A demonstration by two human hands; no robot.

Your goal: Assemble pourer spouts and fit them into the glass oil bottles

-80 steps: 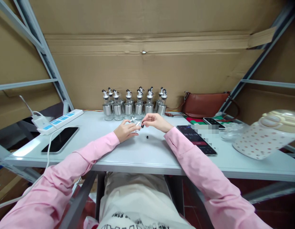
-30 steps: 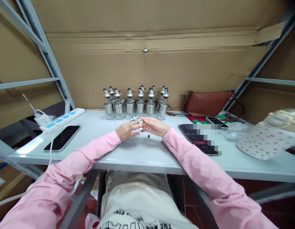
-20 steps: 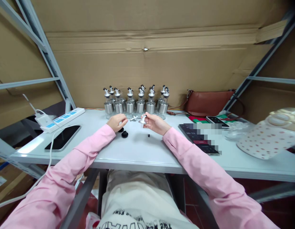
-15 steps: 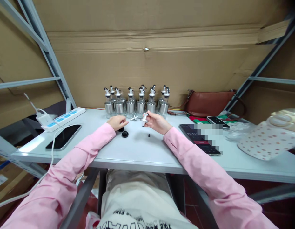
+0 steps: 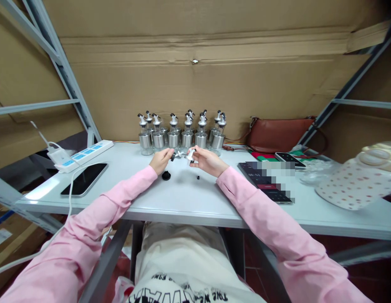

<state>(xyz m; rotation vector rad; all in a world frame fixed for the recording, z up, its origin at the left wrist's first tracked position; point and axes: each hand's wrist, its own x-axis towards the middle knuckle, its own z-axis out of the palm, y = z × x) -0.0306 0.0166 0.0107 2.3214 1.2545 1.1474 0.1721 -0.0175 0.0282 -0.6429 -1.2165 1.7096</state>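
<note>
My right hand (image 5: 206, 160) pinches a silver-white pourer spout (image 5: 191, 155) above the table. To its left, my left hand (image 5: 161, 160) is closed on a small black stopper (image 5: 173, 157), held a little apart from the spout. Another silvery spout piece (image 5: 179, 154) shows between the two hands, lying on the table. In front of my left hand sits a round black stopper (image 5: 166, 175). A tiny black cap (image 5: 198, 177) lies below my right hand. Behind both hands, several glass-and-steel oil bottles (image 5: 173, 140) stand in rows, topped with pourers.
A white power strip (image 5: 88, 155) and a phone (image 5: 84, 180) lie on the left of the table (image 5: 182, 202). To the right are a large phone (image 5: 261, 181), a brown bag (image 5: 277, 134) and a dotted white item (image 5: 353, 185). Cardboard (image 5: 214, 84) walls the back.
My left hand has picked up one of the two black stoppers and brought it up and right, near the spout. My right hand still holds the spout, now turned slightly.
</note>
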